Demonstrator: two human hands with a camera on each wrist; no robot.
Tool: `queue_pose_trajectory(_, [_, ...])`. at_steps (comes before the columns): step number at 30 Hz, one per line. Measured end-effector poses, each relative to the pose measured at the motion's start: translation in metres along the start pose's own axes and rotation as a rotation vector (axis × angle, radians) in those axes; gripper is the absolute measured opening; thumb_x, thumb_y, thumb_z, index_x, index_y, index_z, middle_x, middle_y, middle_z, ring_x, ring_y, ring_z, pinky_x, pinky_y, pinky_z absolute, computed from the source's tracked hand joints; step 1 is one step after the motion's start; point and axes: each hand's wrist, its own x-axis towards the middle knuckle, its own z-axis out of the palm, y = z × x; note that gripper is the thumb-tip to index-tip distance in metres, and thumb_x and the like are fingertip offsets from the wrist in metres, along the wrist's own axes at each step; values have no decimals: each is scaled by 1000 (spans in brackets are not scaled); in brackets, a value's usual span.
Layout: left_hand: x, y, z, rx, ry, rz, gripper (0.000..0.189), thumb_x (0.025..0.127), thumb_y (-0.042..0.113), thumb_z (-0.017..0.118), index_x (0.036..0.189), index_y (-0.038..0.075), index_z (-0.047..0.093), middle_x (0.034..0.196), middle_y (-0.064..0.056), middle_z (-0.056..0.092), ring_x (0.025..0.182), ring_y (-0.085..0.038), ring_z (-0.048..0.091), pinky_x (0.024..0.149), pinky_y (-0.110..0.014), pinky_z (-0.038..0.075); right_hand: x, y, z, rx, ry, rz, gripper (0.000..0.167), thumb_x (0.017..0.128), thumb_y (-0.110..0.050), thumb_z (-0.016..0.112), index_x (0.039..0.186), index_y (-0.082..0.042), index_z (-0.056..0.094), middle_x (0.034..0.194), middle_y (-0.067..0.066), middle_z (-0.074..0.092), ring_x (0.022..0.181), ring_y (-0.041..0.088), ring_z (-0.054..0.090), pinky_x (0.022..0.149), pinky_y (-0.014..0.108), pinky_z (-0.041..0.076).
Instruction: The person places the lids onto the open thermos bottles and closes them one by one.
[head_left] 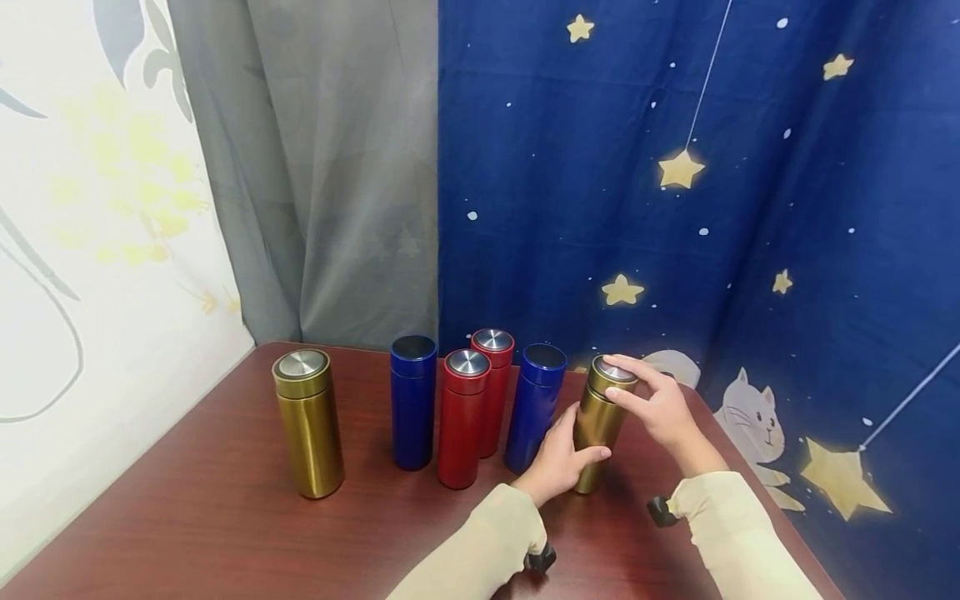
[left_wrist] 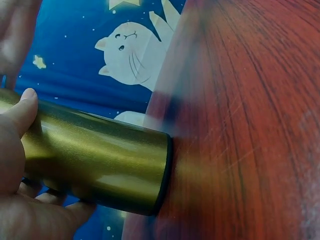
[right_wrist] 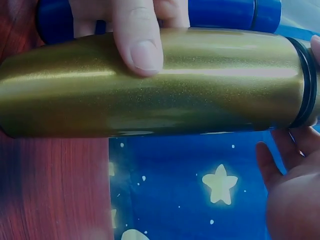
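Note:
At the right of the table in the head view stands a gold thermos flask (head_left: 598,421), tilted slightly. My left hand (head_left: 558,460) grips its body, the thumb lying across the near side. My right hand (head_left: 662,408) holds the silver-topped lid (head_left: 602,382) between thumb and fingers. The right wrist view shows a dark ring (right_wrist: 306,82) where lid and body meet. In the left wrist view, the flask's base (left_wrist: 162,175) is close to the tabletop; whether it touches is unclear. Nearest to my left hand is a blue flask (head_left: 534,408).
Left of that blue flask stand two red flasks (head_left: 459,433) (head_left: 495,396), one behind the other, and another blue flask (head_left: 412,408). A second gold flask (head_left: 311,433) stands farther left on the dark red wooden table (head_left: 247,517). Curtains (head_left: 540,208) hang behind.

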Motion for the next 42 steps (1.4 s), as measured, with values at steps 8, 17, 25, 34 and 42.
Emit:
queue_pose_trajectory(8, [9, 10, -3, -87, 25, -18, 90, 76, 31, 84, 149, 22, 33, 136, -1, 52, 118, -16, 53, 101, -38, 42, -1, 11, -1, -116, 41, -6, 45, 80, 3, 75, 123, 3, 64, 126, 21, 61, 111, -3, 49, 91, 12, 39])
queue_pose_trajectory(17, [18, 19, -9, -70, 47, 48, 91, 77, 26, 84, 151, 20, 31, 137, -4, 54, 118, -21, 55, 101, -38, 44, 0, 35, 4, -195, 133, -32, 48, 74, -6, 83, 120, -10, 69, 123, 11, 65, 112, 11, 52, 94, 20, 38])
queue_pose_trajectory(25, [16, 20, -12, -46, 40, 40, 91, 78, 28, 83, 151, 18, 30, 138, -6, 53, 116, -22, 57, 100, -38, 45, 2, 36, 18, -310, 274, -149, 51, 64, -11, 89, 112, -11, 73, 107, 10, 68, 100, 22, 52, 86, 29, 37])
queue_pose_trajectory(34, [14, 24, -13, -14, 7, 14, 91, 80, 32, 81, 152, 15, 28, 142, -6, 49, 121, -22, 54, 102, -38, 43, 1, 36, 38, -382, 453, -110, 54, 60, -22, 93, 106, -6, 69, 97, 17, 51, 93, 33, 45, 76, 39, 36])
queue_pose_trajectory(42, [14, 23, -13, 24, 10, 39, 87, 82, 28, 78, 151, 8, 29, 143, -12, 48, 124, -25, 52, 104, -37, 41, 2, 34, 49, -339, 484, -60, 60, 65, -21, 90, 111, 1, 59, 112, 19, 55, 103, 35, 50, 83, 41, 40])
